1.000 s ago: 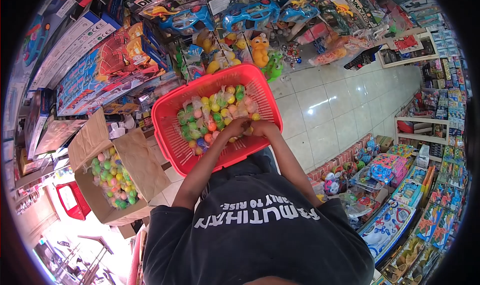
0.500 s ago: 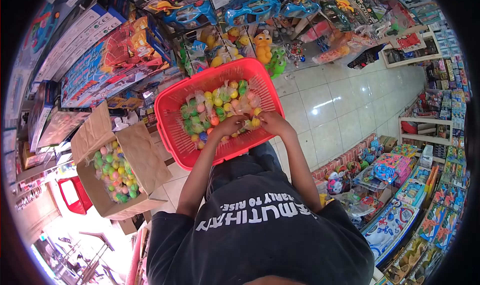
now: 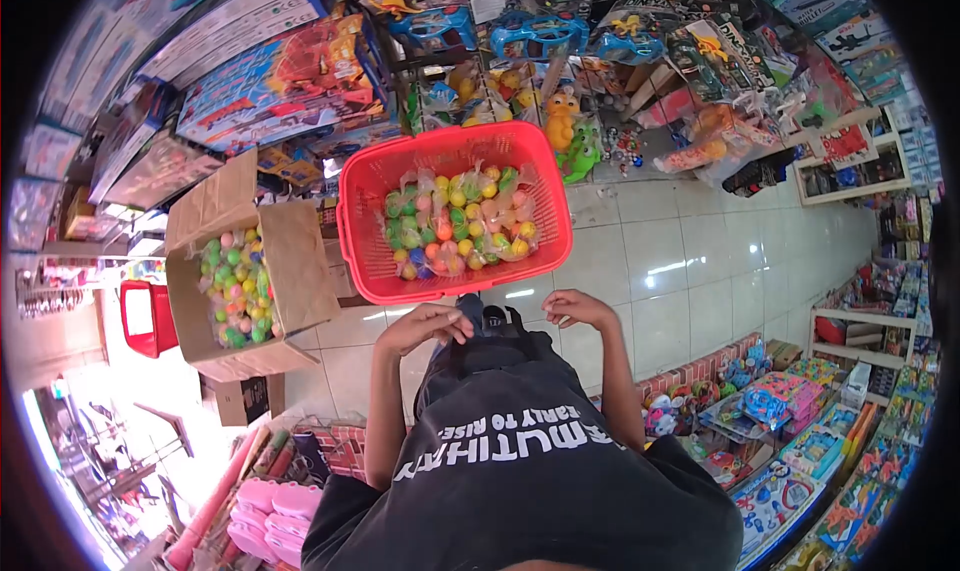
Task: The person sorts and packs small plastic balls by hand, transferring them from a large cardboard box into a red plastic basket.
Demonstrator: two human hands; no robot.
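A red plastic basket [image 3: 355,261] stands in front of me, with small clear bags of colourful balls [image 3: 455,221] lying inside it. The balls are yellow, green, orange, pink and blue. My left hand [image 3: 430,327] is just outside the near rim of the basket, fingers loosely bent and holding nothing. Off the near right corner, my right hand [image 3: 578,309] is in the air with its fingers apart, also holding nothing. To the left, an open cardboard box [image 3: 300,271] contains more bagged balls [image 3: 237,289].
Boxed toys [image 3: 280,81] are stacked at the upper left. Packaged dinosaur toys [image 3: 540,33] and an orange figure [image 3: 562,121] lie beyond the basket. Tiled floor [image 3: 690,256] runs to the right, beside low toy displays [image 3: 770,411]. Pink items [image 3: 275,516] sit at lower left.
Both hands have come out of the basket and moved back toward my body, opening with nothing in them. The bags of balls stay in the basket. The view has shifted slightly.
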